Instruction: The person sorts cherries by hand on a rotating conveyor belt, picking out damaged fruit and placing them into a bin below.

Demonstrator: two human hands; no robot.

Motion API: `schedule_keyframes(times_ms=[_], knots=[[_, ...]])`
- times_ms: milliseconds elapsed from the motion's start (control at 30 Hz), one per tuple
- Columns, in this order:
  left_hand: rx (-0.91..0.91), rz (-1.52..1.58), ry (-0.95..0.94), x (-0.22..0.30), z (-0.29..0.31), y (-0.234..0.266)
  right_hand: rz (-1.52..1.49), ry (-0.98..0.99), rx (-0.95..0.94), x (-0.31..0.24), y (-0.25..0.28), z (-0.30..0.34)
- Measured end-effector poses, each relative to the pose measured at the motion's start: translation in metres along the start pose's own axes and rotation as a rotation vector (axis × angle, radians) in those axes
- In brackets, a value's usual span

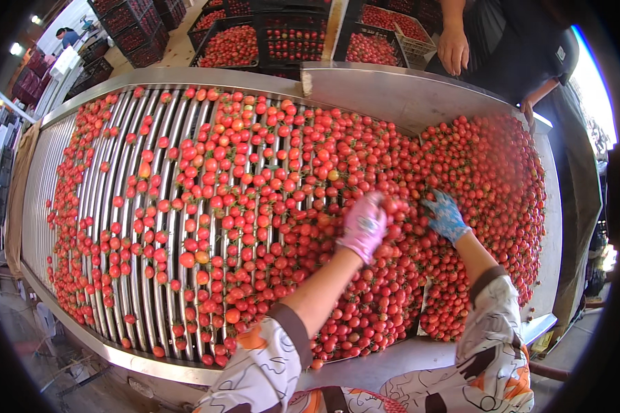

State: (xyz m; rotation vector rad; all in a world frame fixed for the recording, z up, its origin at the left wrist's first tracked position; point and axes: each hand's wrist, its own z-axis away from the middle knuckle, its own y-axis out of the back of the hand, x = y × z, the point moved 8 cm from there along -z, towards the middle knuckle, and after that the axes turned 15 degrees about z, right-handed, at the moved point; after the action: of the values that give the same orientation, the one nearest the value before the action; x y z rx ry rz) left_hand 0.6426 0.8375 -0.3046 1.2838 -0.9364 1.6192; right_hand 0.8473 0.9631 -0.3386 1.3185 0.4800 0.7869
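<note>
Small red cherry tomatoes (365, 323) lie in a thick layer over the metal rollers (148, 289) and heap up to the right. My left hand (364, 228), in a pink glove, is among them at the middle of the machine. Motion smears its fingers, so its grip is unclear. A little to the right, my right hand (446, 216) wears a blue glove with its fingers spread against the left side of the heaped tomatoes (492, 199). Nothing shows gripped in it. Both forearms reach in from the lower edge in patterned sleeves.
A metal side wall (386, 89) bounds the far right. Beyond it stands a person in dark clothes, one hand (453, 49) hanging over the edge. Black crates (293, 45) of tomatoes stand behind the machine. A metal rim (165, 368) runs along the near side.
</note>
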Motion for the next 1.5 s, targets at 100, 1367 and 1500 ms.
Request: schedule_keyframes(times_ms=[100, 1367, 1500], knots=[[-0.005, -0.099, -0.173, -0.014, 0.033, -0.035, -0.014, -0.141, 0.178, -0.012, 0.022, 0.006], [0.351, -0.545, -0.393, -0.005, 0.226, 0.106, -0.63, 0.382, 0.454, -0.307, 0.063, 0.113], [0.232, -0.545, -0.334, -0.032, 0.214, 0.047, -0.522, 0.322, 0.464, -0.266, 0.021, 0.129]])
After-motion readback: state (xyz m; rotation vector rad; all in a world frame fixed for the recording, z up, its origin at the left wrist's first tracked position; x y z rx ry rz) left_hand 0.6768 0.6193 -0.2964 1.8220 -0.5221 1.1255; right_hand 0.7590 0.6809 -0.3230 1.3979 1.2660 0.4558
